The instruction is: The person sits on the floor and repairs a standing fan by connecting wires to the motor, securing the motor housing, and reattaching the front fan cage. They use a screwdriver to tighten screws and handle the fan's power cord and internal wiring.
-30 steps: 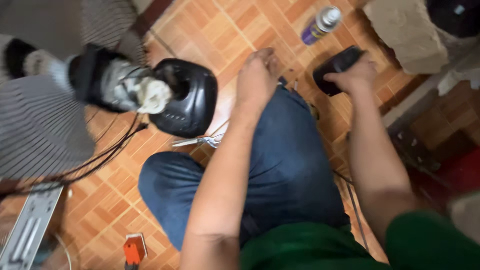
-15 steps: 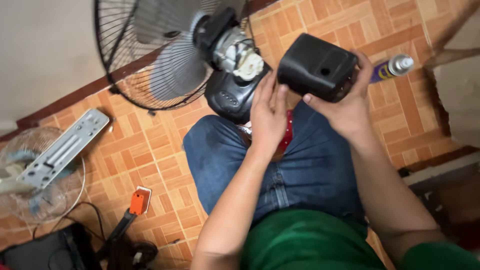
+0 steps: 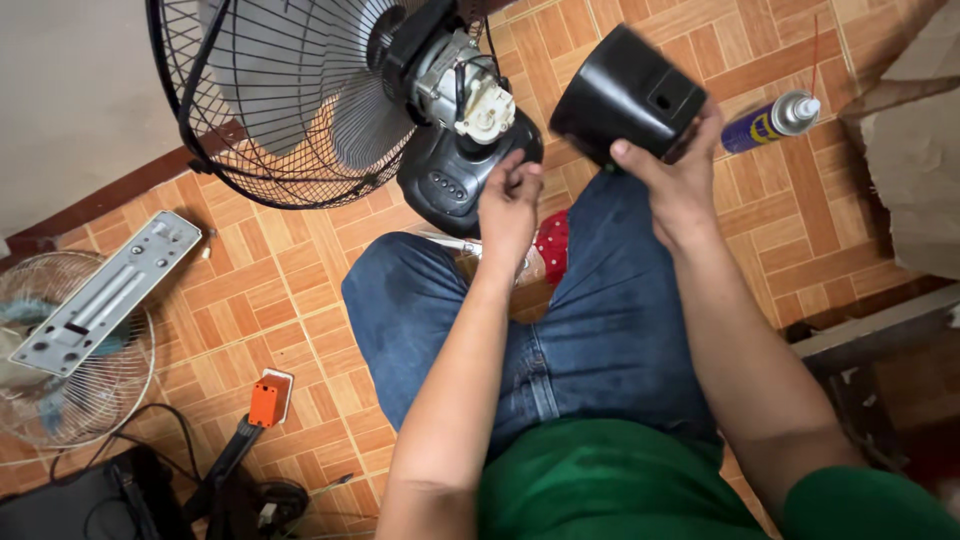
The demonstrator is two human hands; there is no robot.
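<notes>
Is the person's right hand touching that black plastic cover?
Touching. The head view shows the right hand gripping the black cover from below, thumb pressed on its lower edge and fingers wrapped behind it.

The fan's wire guard [image 3: 270, 110] is cut off by the top edge. The black motor cover [image 3: 628, 95] hides part of the right hand's fingers [image 3: 625, 152]. The left hand [image 3: 508, 205] curls shut; any content is hidden. The spray can's [image 3: 770, 120] label is too small to tell.
</notes>
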